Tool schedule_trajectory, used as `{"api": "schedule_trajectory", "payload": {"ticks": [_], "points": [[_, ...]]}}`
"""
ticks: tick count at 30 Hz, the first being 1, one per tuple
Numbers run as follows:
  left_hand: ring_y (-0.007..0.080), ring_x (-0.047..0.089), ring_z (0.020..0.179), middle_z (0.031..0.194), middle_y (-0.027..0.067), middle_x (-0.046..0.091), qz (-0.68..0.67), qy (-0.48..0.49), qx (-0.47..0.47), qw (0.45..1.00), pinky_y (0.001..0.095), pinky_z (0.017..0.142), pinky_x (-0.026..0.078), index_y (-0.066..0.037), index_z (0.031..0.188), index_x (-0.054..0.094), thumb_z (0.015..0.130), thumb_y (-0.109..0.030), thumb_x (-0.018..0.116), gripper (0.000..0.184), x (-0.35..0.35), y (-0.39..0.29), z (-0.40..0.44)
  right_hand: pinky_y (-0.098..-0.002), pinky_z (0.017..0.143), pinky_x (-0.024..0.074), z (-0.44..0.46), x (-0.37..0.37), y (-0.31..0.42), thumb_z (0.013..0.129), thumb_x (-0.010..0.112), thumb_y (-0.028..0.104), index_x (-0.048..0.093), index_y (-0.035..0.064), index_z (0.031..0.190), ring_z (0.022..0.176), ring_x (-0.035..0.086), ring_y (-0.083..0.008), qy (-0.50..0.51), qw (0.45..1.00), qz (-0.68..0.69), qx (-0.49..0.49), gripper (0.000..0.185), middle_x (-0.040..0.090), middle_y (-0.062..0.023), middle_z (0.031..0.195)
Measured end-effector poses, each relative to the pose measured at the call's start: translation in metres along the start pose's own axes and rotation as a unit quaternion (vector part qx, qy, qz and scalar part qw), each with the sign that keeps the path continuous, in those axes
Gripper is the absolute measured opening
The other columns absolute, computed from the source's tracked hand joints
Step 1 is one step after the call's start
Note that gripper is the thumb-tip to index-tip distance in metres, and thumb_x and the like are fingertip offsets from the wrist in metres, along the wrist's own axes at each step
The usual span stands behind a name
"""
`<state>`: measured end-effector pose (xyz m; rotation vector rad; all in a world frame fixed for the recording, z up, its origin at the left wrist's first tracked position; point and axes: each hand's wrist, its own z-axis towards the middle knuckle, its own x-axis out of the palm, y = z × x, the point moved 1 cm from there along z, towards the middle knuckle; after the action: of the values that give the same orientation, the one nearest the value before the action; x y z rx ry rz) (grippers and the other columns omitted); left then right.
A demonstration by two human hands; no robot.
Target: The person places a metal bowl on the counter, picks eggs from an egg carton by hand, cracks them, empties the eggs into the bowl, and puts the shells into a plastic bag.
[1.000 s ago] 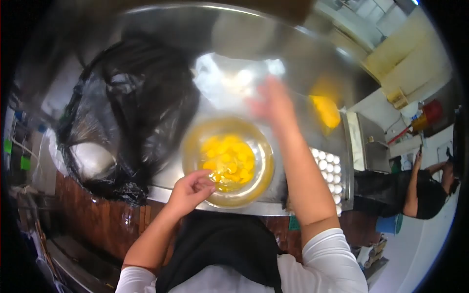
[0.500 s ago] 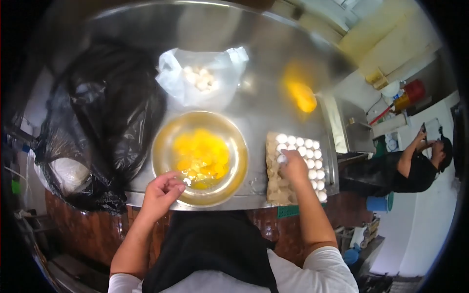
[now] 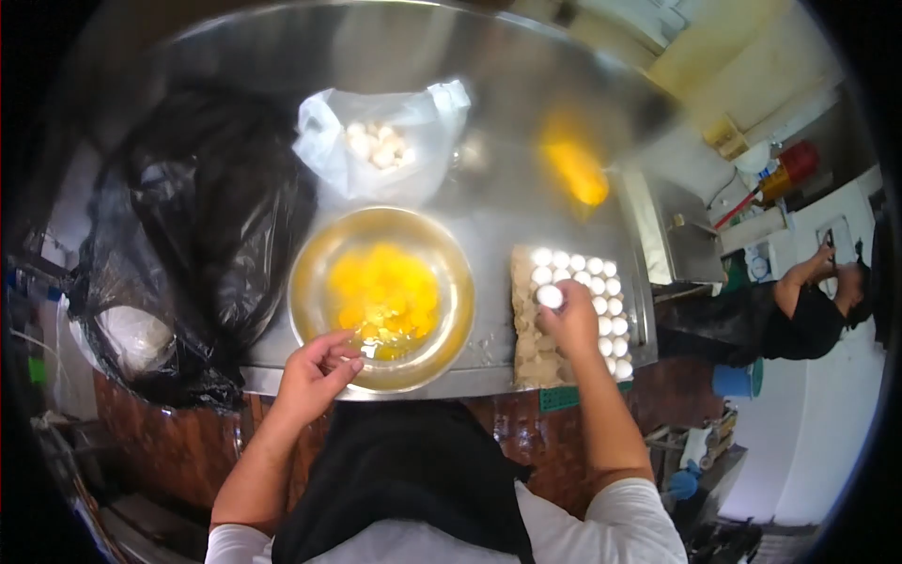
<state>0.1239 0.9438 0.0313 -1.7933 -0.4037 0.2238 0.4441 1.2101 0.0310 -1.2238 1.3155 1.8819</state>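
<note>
My right hand (image 3: 572,321) holds a white egg (image 3: 550,297) at the fingertips, just above the cardboard egg tray (image 3: 533,355). Rows of white eggs (image 3: 615,307) fill the tray's far and right parts, while the cups at its near left hold none. My left hand (image 3: 318,376) is at the near left rim of a metal bowl (image 3: 454,352), fingers loosely bent and thumb apart, with nothing visible in it. Several yellow yolks (image 3: 383,287) lie in clear egg white inside the bowl.
Behind the bowl is a white plastic bag (image 3: 324,141) with pale shells or eggs in it. A large black plastic bag (image 3: 202,226) covers the left of the steel table (image 3: 498,230). A blurred yellow shape shows at the back right. Another person (image 3: 799,315) stands far right.
My right hand has drawn the egg up slightly from the tray, so it shows more fully. A small white bit seen at my left fingertips no longer shows.
</note>
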Motion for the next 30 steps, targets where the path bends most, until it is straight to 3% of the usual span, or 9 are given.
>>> {"api": "schedule_trajectory", "payload": {"ticks": [4, 7, 8, 12, 16, 19, 20, 26, 30], "points": [[0.0047, 0.057, 0.081, 0.099, 0.0052, 0.066, 0.019, 0.014, -0.004, 1.000, 0.0201, 0.073, 0.048, 0.000, 0.127, 0.055, 0.087, -0.002, 0.069, 0.043, -0.004, 0.004, 0.000, -0.0333, 0.074, 0.0518, -0.028, 0.003, 0.038, 0.076, 0.075, 0.011, 0.056, 0.0009, 0.112, 0.085, 0.061, -0.0238, -0.083, 0.991, 0.104, -0.032, 0.043, 0.059, -0.0124, 0.102], [0.0047, 0.057, 0.081, 0.099, 0.0049, 0.066, 0.027, 0.030, -0.008, 0.999, 0.0202, 0.074, 0.048, 0.000, 0.127, 0.055, 0.087, -0.002, 0.069, 0.043, 0.000, 0.000, 0.003, -0.0323, 0.073, 0.0517, -0.054, 0.021, 0.057, 0.082, 0.073, 0.013, 0.055, -0.0004, 0.114, 0.083, 0.061, -0.0219, -0.079, 0.954, 0.288, 0.038, 0.040, 0.060, -0.0098, 0.101], [0.0047, 0.057, 0.081, 0.099, 0.0048, 0.066, 0.024, 0.037, -0.010, 0.999, 0.0202, 0.074, 0.048, 0.000, 0.127, 0.055, 0.086, -0.002, 0.069, 0.043, 0.000, -0.001, 0.004, -0.0318, 0.067, 0.0527, -0.064, 0.041, 0.040, 0.092, 0.063, 0.028, 0.056, 0.0024, 0.113, 0.077, 0.062, -0.0210, -0.047, 0.934, 0.345, 0.075, 0.034, 0.061, -0.0069, 0.090], [0.0047, 0.056, 0.081, 0.098, 0.0044, 0.066, 0.027, 0.052, -0.004, 0.998, 0.0202, 0.075, 0.047, 0.000, 0.127, 0.055, 0.087, -0.002, 0.069, 0.043, -0.001, 0.004, 0.008, -0.0336, 0.058, 0.0539, -0.106, 0.050, 0.044, 0.098, 0.040, 0.054, 0.057, 0.0105, 0.110, 0.066, 0.064, -0.0213, 0.199, 0.524, 0.727, 0.396, 0.048, 0.065, -0.0073, 0.080], [0.0046, 0.056, 0.081, 0.099, 0.0044, 0.066, 0.047, 0.068, -0.010, 0.997, 0.0202, 0.074, 0.048, -0.001, 0.128, 0.055, 0.087, -0.002, 0.069, 0.043, -0.003, 0.005, 0.009, -0.0328, 0.059, 0.0535, -0.118, 0.053, 0.063, 0.099, 0.047, 0.044, 0.052, 0.0094, 0.121, 0.072, 0.067, -0.0225, 0.188, 0.535, 0.691, 0.447, 0.041, 0.068, -0.0121, 0.099], [0.0047, 0.056, 0.081, 0.099, 0.0044, 0.065, 0.055, 0.081, -0.010, 0.995, 0.0204, 0.074, 0.048, -0.001, 0.128, 0.055, 0.087, -0.002, 0.069, 0.044, -0.006, 0.006, 0.011, -0.0332, 0.066, 0.0548, -0.122, 0.069, 0.061, 0.096, 0.059, 0.029, 0.052, 0.0050, 0.126, 0.082, 0.068, -0.0242, 0.113, 0.852, 0.435, 0.268, 0.040, 0.065, -0.0150, 0.113], [0.0048, 0.057, 0.081, 0.099, 0.0044, 0.065, 0.053, 0.082, -0.009, 0.995, 0.0205, 0.074, 0.048, -0.001, 0.128, 0.055, 0.087, -0.002, 0.069, 0.044, -0.006, 0.006, 0.011, -0.0335, 0.074, 0.0543, -0.122, 0.070, 0.064, 0.090, 0.067, 0.016, 0.054, 0.0022, 0.127, 0.091, 0.066, -0.0272, 0.035, 0.934, 0.332, 0.128, 0.042, 0.064, -0.0170, 0.116], [0.0056, 0.058, 0.082, 0.099, 0.0037, 0.065, 0.053, 0.094, -0.010, 0.994, 0.0214, 0.076, 0.049, -0.001, 0.128, 0.055, 0.087, -0.003, 0.069, 0.044, -0.011, 0.003, 0.013, -0.0349, 0.081, 0.0529, -0.128, 0.075, 0.063, 0.085, 0.069, 0.016, 0.058, 0.0035, 0.124, 0.099, 0.063, -0.0327, -0.049, 0.994, 0.062, -0.072, 0.042, 0.062, -0.0204, 0.113], [0.0057, 0.058, 0.083, 0.100, 0.0039, 0.065, 0.088, 0.096, -0.006, 0.991, 0.0212, 0.076, 0.049, -0.001, 0.128, 0.055, 0.087, -0.004, 0.069, 0.043, -0.014, 0.001, 0.015, -0.0341, 0.075, 0.0533, -0.129, 0.078, 0.065, 0.090, 0.065, 0.021, 0.058, 0.0020, 0.123, 0.091, 0.065, -0.0269, -0.020, 0.993, 0.113, 0.018, 0.039, 0.064, -0.0177, 0.111]]}}
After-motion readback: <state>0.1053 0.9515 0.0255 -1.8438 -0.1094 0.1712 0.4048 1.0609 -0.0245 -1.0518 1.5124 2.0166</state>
